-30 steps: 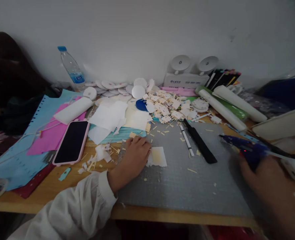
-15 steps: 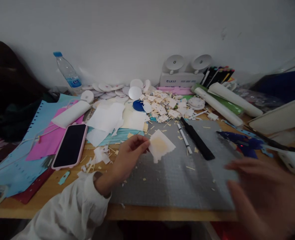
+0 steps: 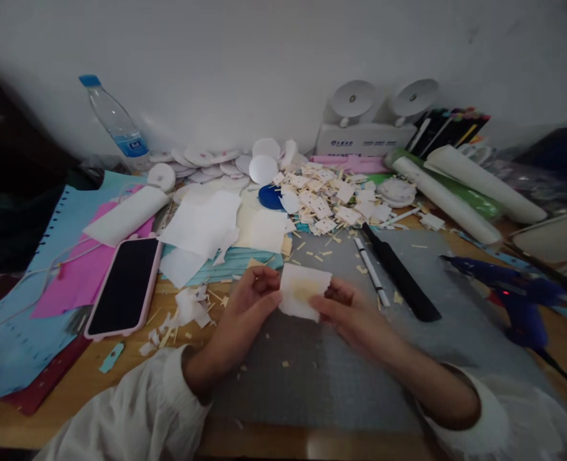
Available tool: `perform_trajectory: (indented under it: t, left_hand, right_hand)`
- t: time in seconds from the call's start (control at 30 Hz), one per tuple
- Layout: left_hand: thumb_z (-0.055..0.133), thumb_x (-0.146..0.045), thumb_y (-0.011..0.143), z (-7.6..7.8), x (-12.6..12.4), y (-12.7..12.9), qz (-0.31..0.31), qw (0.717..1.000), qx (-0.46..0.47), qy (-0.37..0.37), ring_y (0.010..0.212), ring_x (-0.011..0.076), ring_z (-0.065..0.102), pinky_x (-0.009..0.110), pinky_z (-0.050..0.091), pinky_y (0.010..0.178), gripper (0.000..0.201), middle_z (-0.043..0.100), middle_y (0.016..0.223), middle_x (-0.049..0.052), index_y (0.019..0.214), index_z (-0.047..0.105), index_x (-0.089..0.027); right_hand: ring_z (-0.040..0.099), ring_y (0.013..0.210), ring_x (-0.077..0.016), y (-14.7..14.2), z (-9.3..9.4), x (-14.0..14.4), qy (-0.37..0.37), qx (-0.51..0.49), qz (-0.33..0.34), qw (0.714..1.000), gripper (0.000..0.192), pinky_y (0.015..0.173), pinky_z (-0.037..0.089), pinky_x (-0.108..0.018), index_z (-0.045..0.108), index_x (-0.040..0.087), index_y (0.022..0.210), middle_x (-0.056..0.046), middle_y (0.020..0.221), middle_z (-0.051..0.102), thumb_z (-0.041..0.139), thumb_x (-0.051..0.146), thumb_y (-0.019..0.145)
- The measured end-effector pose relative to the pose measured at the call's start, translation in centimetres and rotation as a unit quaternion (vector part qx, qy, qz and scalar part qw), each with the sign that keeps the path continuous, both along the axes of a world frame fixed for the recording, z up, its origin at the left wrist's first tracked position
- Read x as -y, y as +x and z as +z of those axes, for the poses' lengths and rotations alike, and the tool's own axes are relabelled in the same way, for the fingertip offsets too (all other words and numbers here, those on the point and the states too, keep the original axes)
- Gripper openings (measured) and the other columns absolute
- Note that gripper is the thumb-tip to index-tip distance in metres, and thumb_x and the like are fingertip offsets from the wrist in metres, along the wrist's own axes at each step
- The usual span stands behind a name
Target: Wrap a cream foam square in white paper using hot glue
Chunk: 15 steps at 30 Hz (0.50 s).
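Note:
A small piece of white paper (image 3: 299,282) with a yellowish patch is held up between my two hands, above the grey cutting mat (image 3: 283,390). My left hand (image 3: 252,304) pinches its left edge between thumb and fingers. At the lower right edge, my right hand (image 3: 355,317) grips it, the thumb lying on the front near the yellow patch. A white pen (image 3: 372,272) and a long black utensil-like object (image 3: 401,275) lie on the mat to the right. Behind the paper is a heap of small cream paper pieces (image 3: 319,198).
A blue glue gun (image 3: 514,294) with a lit red light lies at the right. At the left are a phone (image 3: 125,285), a white roll (image 3: 125,214) and coloured sheets. White paper sheets (image 3: 204,221), a water bottle (image 3: 118,121) and white rolls (image 3: 447,198) stand or lie farther back.
My right hand has come in from the right and taken hold of the paper's right side. The paper has turned in my left hand. The view has shifted slightly.

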<state>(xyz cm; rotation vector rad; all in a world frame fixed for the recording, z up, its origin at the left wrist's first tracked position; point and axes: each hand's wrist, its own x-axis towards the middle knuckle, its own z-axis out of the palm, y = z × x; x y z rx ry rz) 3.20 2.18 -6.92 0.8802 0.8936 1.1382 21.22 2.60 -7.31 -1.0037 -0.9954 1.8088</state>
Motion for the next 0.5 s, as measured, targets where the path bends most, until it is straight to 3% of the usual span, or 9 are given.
perform_trajectory:
  t: [0.1,0.17,0.3,0.5]
  left_hand:
    - [0.070,-0.025,0.078,0.2,0.3,-0.6,-0.094,0.995,0.017,-0.025,0.084,0.0150,0.058,0.024,0.046,0.071,0.029,0.061,0.091,0.002,0.102,0.053,-0.021]
    - [0.071,-0.022,0.077,0.4,0.5,-0.8,-0.121,0.992,0.009,-0.025,0.079,0.0125,0.057,0.021,0.045,0.068,0.024,0.061,0.086,0.001,0.095,0.055,-0.019]
    - [0.070,-0.017,0.078,0.6,1.0,-0.6,-0.131,0.991,-0.019,-0.019,0.072,0.0083,0.054,0.016,0.044,0.064,0.017,0.059,0.080,-0.001,0.087,0.056,-0.017]
    - [0.069,-0.017,0.079,0.4,1.5,-0.5,-0.157,0.987,0.017,-0.031,0.069,0.0059,0.050,0.014,0.042,0.060,0.023,0.055,0.081,-0.003,0.096,0.054,-0.020]
  right_hand:
    - [0.057,0.075,-0.0106,0.5,0.0,0.5,-0.016,-0.013,0.054,0.998,0.029,0.063,0.045,-0.021,0.059,0.019,0.096,-0.001,0.087,0.063,0.074,0.029,0.074]
    - [0.055,0.073,-0.0088,0.5,0.2,0.8,-0.005,-0.020,0.072,0.997,0.024,0.063,0.044,-0.019,0.057,0.020,0.092,0.002,0.082,0.060,0.073,0.027,0.076]
    - [0.050,0.069,-0.0069,0.2,0.8,1.3,0.026,-0.038,0.084,0.995,0.018,0.060,0.041,-0.017,0.052,0.021,0.089,0.003,0.079,0.053,0.068,0.026,0.081]
    - [0.042,0.062,-0.0057,0.1,1.0,1.8,0.041,-0.045,0.080,0.995,0.020,0.051,0.035,-0.014,0.049,0.023,0.096,0.005,0.078,0.047,0.065,0.025,0.084]
